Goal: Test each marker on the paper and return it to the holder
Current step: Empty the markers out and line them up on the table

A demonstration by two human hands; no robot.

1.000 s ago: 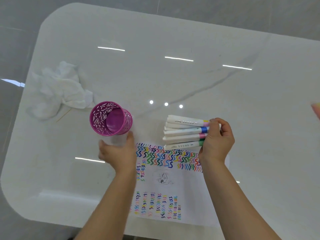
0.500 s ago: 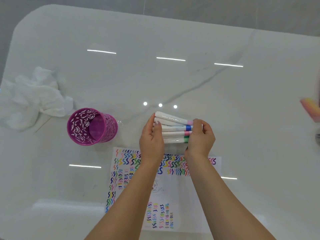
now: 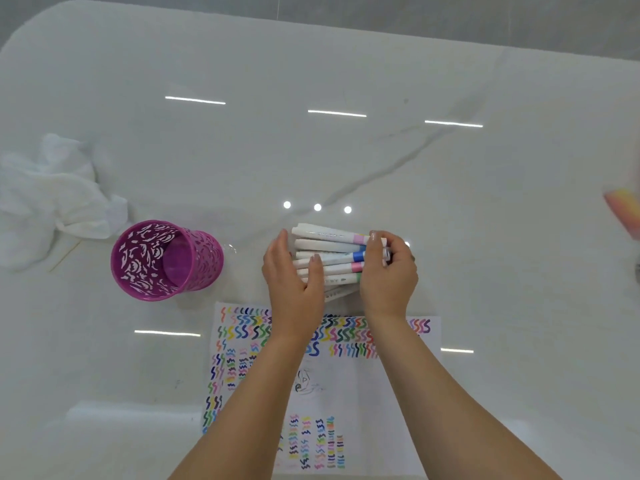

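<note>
Head view, looking down on a white marble-patterned table [image 3: 450, 271]. A bundle of white-barrelled markers [image 3: 332, 258] lies side by side just beyond the far edge of the paper [image 3: 346, 386], near the middle of the table, their coloured bands (pink, blue, pink, green) toward the right. The left hand [image 3: 294, 289] cups the left ends of the markers, fingers together and thumb resting over the barrels; the right hand [image 3: 389, 275] curls over their right ends, fingers bent around the caps. Both hands press the bundle from opposite ends; whether it is lifted clear of the surface cannot be told from this angle. The paper, covered with rows of multicoloured wavy strokes and a small pencil sketch, lies toward the near edge beneath both forearms. The magenta perforated holder [image 3: 166, 259] stands upright and empty to the left of the markers, apart from them. A crumpled white cloth [image 3: 52, 199] sits near the left edge; a blurred pink-yellow object [image 3: 623, 209] lies at the right edge
</note>
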